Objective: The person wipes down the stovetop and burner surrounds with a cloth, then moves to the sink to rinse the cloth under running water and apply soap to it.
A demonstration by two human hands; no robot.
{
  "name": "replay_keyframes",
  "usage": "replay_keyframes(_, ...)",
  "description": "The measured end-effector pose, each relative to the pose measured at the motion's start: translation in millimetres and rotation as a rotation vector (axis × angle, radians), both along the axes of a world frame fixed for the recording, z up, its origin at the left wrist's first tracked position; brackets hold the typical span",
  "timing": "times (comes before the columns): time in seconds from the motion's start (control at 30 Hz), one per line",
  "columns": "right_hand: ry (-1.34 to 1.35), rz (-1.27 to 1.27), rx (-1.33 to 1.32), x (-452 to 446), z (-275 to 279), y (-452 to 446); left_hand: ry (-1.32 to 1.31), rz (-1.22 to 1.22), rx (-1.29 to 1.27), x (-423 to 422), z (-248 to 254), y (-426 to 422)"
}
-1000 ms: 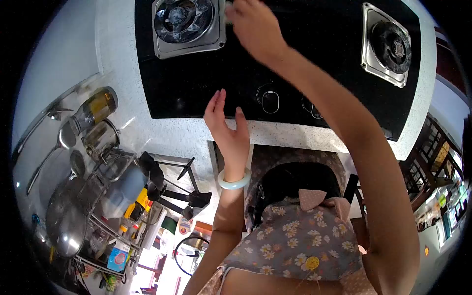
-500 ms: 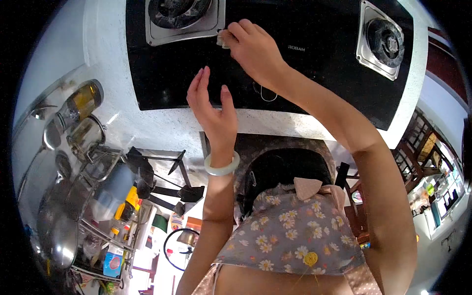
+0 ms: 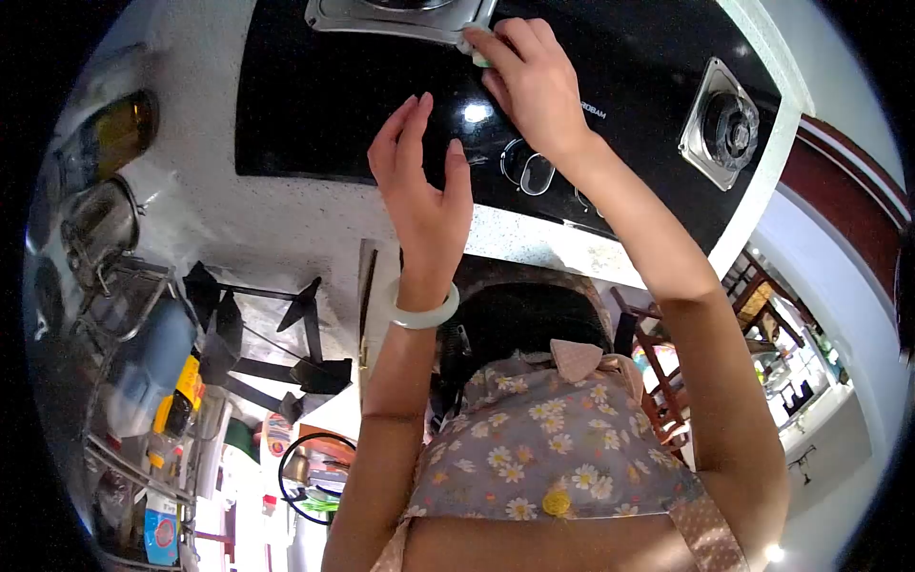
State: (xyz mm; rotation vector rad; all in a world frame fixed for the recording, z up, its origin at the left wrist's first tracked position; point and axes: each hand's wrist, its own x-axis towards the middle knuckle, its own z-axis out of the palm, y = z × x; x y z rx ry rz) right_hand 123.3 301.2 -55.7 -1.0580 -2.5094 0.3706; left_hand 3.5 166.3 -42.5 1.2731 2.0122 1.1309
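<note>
My right hand (image 3: 543, 91) is closed on a small pale wad (image 3: 475, 44) with a bit of green on it; it looks like a cloth or sponge, mostly hidden by the fingers. The wad meets the near right corner of the square metal burner tray (image 3: 391, 23) on the black glass cooktop (image 3: 305, 124). My left hand (image 3: 421, 186), with a pale bangle (image 3: 424, 310) on the wrist, hovers over the cooktop's front part. Its fingers are apart and it holds nothing. Control knobs (image 3: 536, 173) sit below my right wrist.
A second burner (image 3: 726, 129) is at the cooktop's right. A black pan support (image 3: 276, 334) lies on the counter at left, beside a wire rack (image 3: 143, 467) with bottles and packages. A glass bottle of yellow liquid (image 3: 124, 133) and a metal pot (image 3: 100, 224) stand farther back.
The view has shifted, so the cooktop sits higher in the picture. My right hand with the wad has moved along the tray's near right corner. My left hand stays open.
</note>
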Motion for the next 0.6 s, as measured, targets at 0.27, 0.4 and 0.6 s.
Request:
replay_keyframes(0.27, -0.079, 0.053, -0.024, -3, 1, 1, -0.081, 0.014, 0.055, -3, -6, 4)
replay_keyframes(0.4, -0.126, 0.071, -0.002, 0, 5, -2, -0.071, 0.025, 0.070, -11, -10, 5)
replay_keyframes(0.6, -0.158, 0.138, -0.212, 2, 20, 13, -0.082, 0.004, 0.092, -19, -14, 7)
